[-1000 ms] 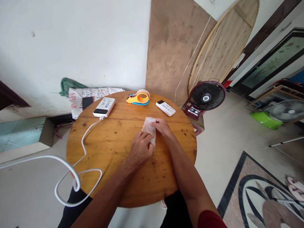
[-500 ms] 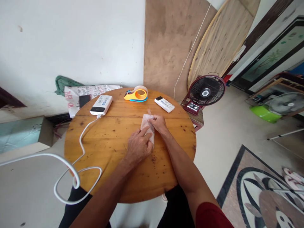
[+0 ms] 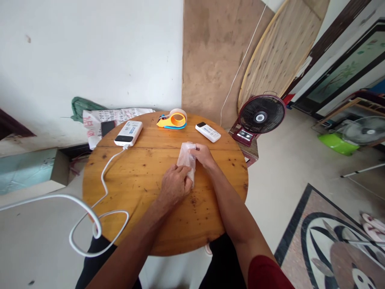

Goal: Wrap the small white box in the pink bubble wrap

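On the wooden table lies a small oblong parcel [image 3: 187,156] in translucent whitish wrap that looks like bubble wrap; its contents cannot be made out. My left hand [image 3: 177,181] has its fingers curled over the near left part of the parcel and grips it. At the far right edge, my right hand [image 3: 203,155] pinches the wrap with thumb and forefinger. Beyond the hands is an orange and blue tape dispenser [image 3: 172,119] with a roll of tape. A white power bank [image 3: 208,132] lies to its right, and a larger white power bank [image 3: 128,133] with a plugged-in cable to its left.
The round wooden table [image 3: 132,180] stands against the wall. A thick white cable [image 3: 104,182] loops over its left edge. A dark red fan [image 3: 260,117] stands on a stool at the right. Printed sacking [image 3: 93,128] lies behind the table's left side.
The strip sticking out beyond the parcel's far end now lies against the wrap. My left fingers have drawn back slightly toward me, uncovering more of the parcel. My right hand has shifted slightly.
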Available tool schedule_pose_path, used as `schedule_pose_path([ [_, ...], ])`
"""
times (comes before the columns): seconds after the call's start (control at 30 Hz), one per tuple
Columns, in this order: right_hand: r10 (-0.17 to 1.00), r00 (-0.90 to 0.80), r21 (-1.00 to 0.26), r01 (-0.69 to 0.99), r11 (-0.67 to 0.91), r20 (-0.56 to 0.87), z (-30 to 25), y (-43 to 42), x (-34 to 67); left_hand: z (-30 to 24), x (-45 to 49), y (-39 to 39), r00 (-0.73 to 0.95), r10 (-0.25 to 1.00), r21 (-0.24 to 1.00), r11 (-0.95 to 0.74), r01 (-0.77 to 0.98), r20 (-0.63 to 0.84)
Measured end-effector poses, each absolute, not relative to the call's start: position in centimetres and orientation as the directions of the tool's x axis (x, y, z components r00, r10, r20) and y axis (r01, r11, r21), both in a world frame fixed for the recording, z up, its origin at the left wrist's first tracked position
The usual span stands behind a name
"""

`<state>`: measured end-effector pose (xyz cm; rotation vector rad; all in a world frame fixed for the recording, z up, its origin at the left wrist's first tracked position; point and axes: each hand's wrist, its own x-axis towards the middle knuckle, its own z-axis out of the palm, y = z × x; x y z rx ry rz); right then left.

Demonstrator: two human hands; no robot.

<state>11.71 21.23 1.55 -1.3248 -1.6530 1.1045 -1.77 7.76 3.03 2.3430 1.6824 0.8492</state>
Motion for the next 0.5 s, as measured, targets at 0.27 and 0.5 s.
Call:
schedule_pose_path([
  [0.27, 0.884, -0.467, -0.995, 0.087, 0.054, 0.007, 4.8, 20.4, 13.3, 1.9, -1.6, 8.1, 0.126, 0.884, 0.462, -0.351, 0.814, 0.45],
  [0.5, 0.853, -0.521, -0.968, 0.204, 0.147, 0.019, 6.4, 19.2, 13.1, 2.2, -1.4, 7.7, -0.085, 0.907, 0.597, -0.198, 0.777, 0.412],
])
